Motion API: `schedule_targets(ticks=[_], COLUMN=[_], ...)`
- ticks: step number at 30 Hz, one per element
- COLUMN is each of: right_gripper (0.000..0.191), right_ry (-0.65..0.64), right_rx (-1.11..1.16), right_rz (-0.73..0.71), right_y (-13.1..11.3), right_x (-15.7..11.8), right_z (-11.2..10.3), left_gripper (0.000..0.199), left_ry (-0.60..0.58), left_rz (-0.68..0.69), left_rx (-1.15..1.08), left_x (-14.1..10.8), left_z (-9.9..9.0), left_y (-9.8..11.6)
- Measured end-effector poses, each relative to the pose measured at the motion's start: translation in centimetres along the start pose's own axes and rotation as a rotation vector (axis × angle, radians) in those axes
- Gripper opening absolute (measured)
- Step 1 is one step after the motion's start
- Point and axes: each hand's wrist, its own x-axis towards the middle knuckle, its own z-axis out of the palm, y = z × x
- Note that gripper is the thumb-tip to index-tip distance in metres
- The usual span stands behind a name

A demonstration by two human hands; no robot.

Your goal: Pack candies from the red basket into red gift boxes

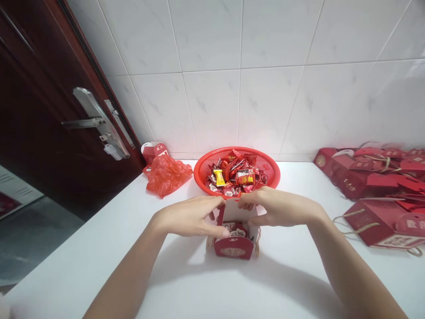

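Note:
A small red gift box (234, 249) with rope handles stands upright on the white table, its top flaps raised. Wrapped candies (237, 231) show inside it. At the box's left side is my left hand (191, 217), thumb by the front flap and fingers at the left and back edges. My right hand (274, 207) grips the back right edge, its fingertips curled over the white inner flap. Just behind both hands sits a red plastic basket (274, 170) full of wrapped candies, one of them yellow (219, 177).
Several flattened red gift boxes (368, 219) lie piled at the right. A crumpled red plastic bag (168, 175) rests at the back left, before a red and white box (154, 150). A tiled wall (212, 106) borders the table; a dark door (49, 88) is at left.

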Motion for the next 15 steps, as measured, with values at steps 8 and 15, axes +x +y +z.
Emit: schedule_targets(ticks=[8, 15], right_gripper=[0.023, 0.023], right_ry=[0.365, 0.637], right_rx=[0.351, 0.552], right_rz=[-0.114, -0.112], right_y=[2.1, 2.1], right_x=[-2.4, -2.3], right_z=[4.7, 8.3], left_gripper=[0.053, 0.039], left_ry=[-0.065, -0.09], left_rz=[0.124, 0.172], left_rx=[-0.076, 0.031], left_x=[0.3, 0.7], left_z=[-0.5, -0.2], left_y=[-0.8, -0.2])
